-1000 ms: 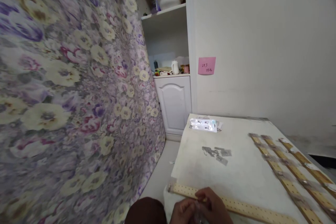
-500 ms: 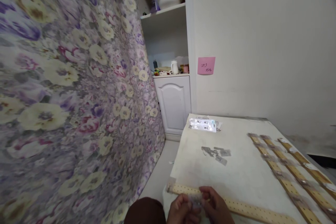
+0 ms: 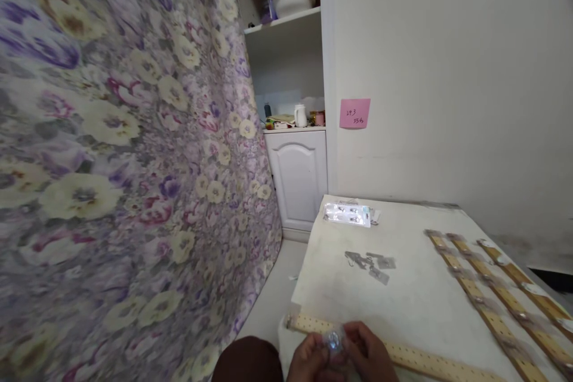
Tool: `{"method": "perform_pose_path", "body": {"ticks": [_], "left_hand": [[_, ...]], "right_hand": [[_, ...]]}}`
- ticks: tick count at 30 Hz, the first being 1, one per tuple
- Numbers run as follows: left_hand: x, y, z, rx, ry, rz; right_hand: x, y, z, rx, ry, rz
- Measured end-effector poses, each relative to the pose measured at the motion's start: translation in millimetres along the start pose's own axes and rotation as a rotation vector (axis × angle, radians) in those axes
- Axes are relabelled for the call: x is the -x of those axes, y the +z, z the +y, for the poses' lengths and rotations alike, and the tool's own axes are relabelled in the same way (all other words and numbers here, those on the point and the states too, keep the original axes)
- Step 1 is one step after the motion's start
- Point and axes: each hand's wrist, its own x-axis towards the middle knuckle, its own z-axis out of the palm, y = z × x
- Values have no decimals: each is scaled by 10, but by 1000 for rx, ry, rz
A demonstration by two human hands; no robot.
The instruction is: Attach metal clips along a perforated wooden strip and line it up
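Between my two hands is a small clear plastic piece with a shiny, rounded middle (image 3: 333, 341); what exactly it is cannot be made out. My left hand (image 3: 308, 358) pinches its left side, and my right hand (image 3: 369, 353) has its fingers closed on the right side. Both are just above a pale wooden strip with rows of small holes (image 3: 421, 358), which runs along the near edge of the table and is partly covered by the hands. Beyond them lies a loose group of small grey, see-through pieces (image 3: 378, 274).
Three wooden strips (image 3: 492, 313) with clear pieces attached lie on the right of the white table (image 3: 416, 286). A clear blister pack (image 3: 347, 215) is at the far left corner. A floral curtain (image 3: 147, 191) hangs at left, beside a white cabinet (image 3: 299, 182).
The plastic piece has been turned, so its shiny rounded middle now faces me. Both hands keep their hold in nearly the same place. The whole view has shifted slightly.
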Motion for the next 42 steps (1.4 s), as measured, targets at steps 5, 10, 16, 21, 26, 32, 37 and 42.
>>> {"method": "perform_pose_path", "body": {"ticks": [5, 10, 16, 21, 26, 32, 37, 42], "left_hand": [[3, -13, -25, -69, 11, 40], [-12, -60, -53, -52, 39, 182], [-64, -147, -79, 15, 90, 347], [-86, -178, -72, 6, 100, 413], [-106, -183, -79, 18, 99, 428], [-147, -195, -114, -2, 130, 464], [-117, -179, -61, -66, 107, 447], [-56, -114, 34, -98, 83, 401]], "right_hand": [[-86, -61, -112, 160, -34, -37], [-253, 54, -201, 354, -94, -72], [-475, 278, -223, 508, -77, -111], [-606, 413, -183, 539, -99, -137], [-679, 473, -101, 528, -107, -165], [-699, 496, -38, 509, -100, -156], [-700, 496, -25, 487, -91, -151], [-693, 476, -25, 452, -92, -167]]}}
